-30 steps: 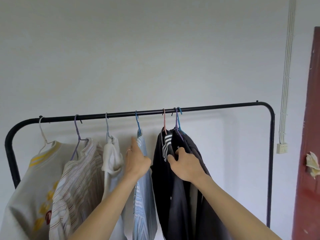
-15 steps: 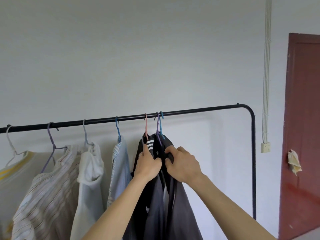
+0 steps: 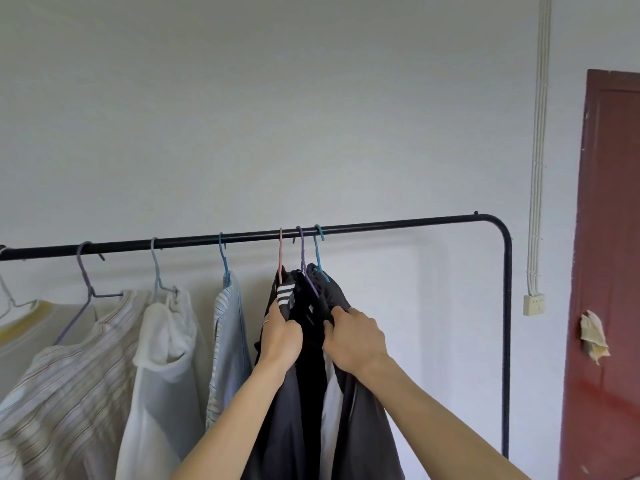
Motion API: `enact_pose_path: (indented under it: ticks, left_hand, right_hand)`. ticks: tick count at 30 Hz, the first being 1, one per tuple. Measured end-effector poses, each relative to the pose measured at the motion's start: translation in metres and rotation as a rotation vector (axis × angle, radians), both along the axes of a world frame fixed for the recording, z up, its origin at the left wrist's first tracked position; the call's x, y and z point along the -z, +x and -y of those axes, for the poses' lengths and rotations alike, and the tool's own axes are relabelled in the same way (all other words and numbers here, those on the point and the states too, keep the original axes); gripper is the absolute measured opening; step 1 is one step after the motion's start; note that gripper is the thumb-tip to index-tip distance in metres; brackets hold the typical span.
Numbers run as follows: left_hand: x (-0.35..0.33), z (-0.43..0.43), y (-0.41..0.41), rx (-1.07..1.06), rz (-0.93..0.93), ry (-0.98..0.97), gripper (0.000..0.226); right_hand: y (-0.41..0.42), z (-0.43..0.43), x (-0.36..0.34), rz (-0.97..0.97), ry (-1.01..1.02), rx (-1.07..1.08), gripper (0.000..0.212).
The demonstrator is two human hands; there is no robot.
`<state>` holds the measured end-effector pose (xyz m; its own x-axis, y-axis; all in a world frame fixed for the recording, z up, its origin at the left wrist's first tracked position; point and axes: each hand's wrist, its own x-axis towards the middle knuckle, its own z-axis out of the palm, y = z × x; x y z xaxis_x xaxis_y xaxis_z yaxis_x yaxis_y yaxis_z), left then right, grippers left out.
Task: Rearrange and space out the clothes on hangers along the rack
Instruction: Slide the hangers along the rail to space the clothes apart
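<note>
A black metal rack [image 3: 398,224] carries several hangers. Three of them, pink [image 3: 280,249], purple [image 3: 302,252] and blue [image 3: 317,251], hang close together with dark clothes. My left hand [image 3: 280,336] grips the black garment with white stripes [image 3: 285,294] on the pink hanger. My right hand [image 3: 356,339] grips the dark grey garment [image 3: 367,424] on the blue hanger. Between my hands the purple hanger's dark garment is mostly hidden. Further left hang a light blue striped shirt [image 3: 230,341], a white garment [image 3: 166,358], a beige striped shirt [image 3: 69,386] and a white-and-yellow top [image 3: 20,327].
The rail's right stretch, from the blue hanger to the rack's bent corner post [image 3: 507,341], carries no hangers. A dark red door [image 3: 609,271] stands at the right with a crumpled paper [image 3: 594,336] on it. White cable conduits [image 3: 538,150] run down the wall to a socket [image 3: 533,304].
My left hand left the light blue shirt and took hold of the striped black garment. The blue hanger has shifted slightly right of the purple one. The view panned right.
</note>
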<state>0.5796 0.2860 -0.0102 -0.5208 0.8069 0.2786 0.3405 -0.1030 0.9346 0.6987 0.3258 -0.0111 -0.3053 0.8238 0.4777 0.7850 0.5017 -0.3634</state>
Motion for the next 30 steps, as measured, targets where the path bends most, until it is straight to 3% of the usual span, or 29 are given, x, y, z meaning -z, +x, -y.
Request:
enact_pose_path:
  ticks: [6,15,23,25,28,30]
  left_hand:
    - [0.004,-0.011,0.010,-0.020,0.036,0.035,0.050]
    - [-0.002,-0.006,0.023,0.040,0.033,0.036,0.078]
    - [0.001,-0.008,0.019,0.047,0.030,-0.011,0.072]
    - [0.003,-0.010,0.017,0.041,0.022,-0.020,0.069]
    - [0.006,-0.014,0.012,0.044,-0.020,-0.020,0.073]
    - [0.006,-0.016,0.009,0.028,-0.037,-0.030,0.073]
  right_hand:
    - [0.031,-0.021,0.000,-0.084,-0.023,0.030,0.028]
    - [0.077,-0.047,-0.004,-0.063,0.001,0.137,0.024]
    - [0.097,-0.056,-0.004,-0.040,-0.014,0.215,0.025]
    - [0.093,-0.049,-0.004,0.043,0.044,0.294,0.028]
    - [0.076,-0.042,0.001,0.242,0.288,0.385,0.017]
    - [0.059,-0.037,0.006,0.341,0.319,0.385,0.011]
